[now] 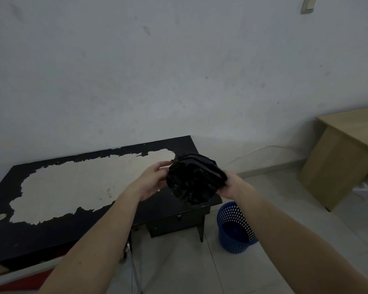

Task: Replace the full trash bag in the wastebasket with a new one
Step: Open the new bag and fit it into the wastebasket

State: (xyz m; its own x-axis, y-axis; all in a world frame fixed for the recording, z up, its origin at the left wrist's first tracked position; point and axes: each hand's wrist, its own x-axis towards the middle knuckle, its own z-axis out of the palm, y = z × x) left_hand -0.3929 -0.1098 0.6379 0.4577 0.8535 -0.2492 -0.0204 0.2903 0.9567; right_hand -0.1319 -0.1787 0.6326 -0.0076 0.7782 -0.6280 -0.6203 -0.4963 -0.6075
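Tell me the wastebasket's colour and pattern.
Blue wastebasket with a perforated wall of small holes, seen in the head view.

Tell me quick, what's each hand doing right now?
Left hand: fingers curled against the side of the bunched black trash bag, holding it.
Right hand: gripping the same bag from the other side.

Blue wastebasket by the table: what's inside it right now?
The blue wastebasket shows only its bare perforated inner wall, with no liner visible. Its bottom is mostly hidden by the near rim. Both hands hold the black bag above the table.
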